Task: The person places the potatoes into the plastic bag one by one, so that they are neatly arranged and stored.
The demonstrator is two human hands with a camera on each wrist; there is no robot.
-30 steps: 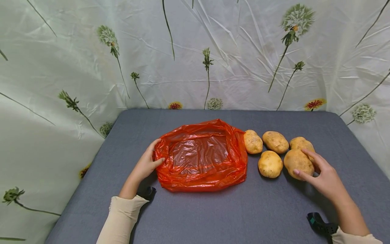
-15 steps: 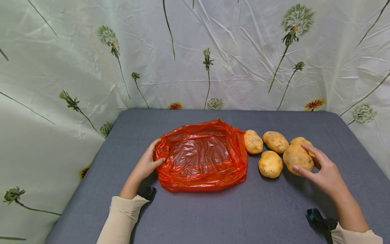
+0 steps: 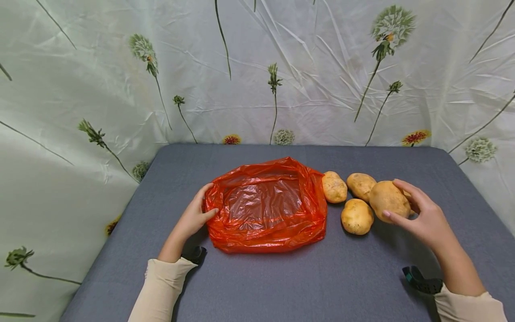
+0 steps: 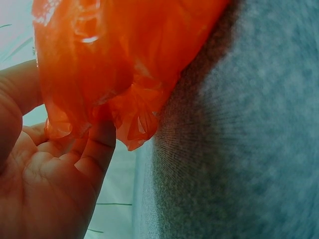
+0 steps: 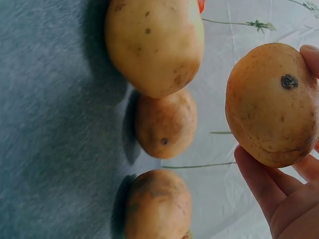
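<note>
A red plastic bag (image 3: 261,243) lies spread with its mouth facing up in the middle of the table. At its left side, my left hand (image 3: 196,214) grips the rim; crumpled film (image 4: 124,59) covers some fingertips in the left wrist view. My right hand (image 3: 428,223) holds a potato (image 3: 387,200) between thumb and fingers. In the right wrist view this potato (image 5: 271,107), marked by a dark spot, is raised off the table. Below it in the head view, another potato (image 3: 412,209) is mostly hidden.
Between the bag and my right hand rest a front potato (image 3: 356,217), a back potato (image 3: 360,185) and one potato (image 3: 334,187) against the bag's right side. A grey cloth covers the table (image 3: 281,286); a flowered curtain (image 3: 322,67) hangs behind it.
My right hand has lifted the potato and carried it slightly up and to the left, now overlapping the back potatoes. The left hand and the bag have stayed put.
</note>
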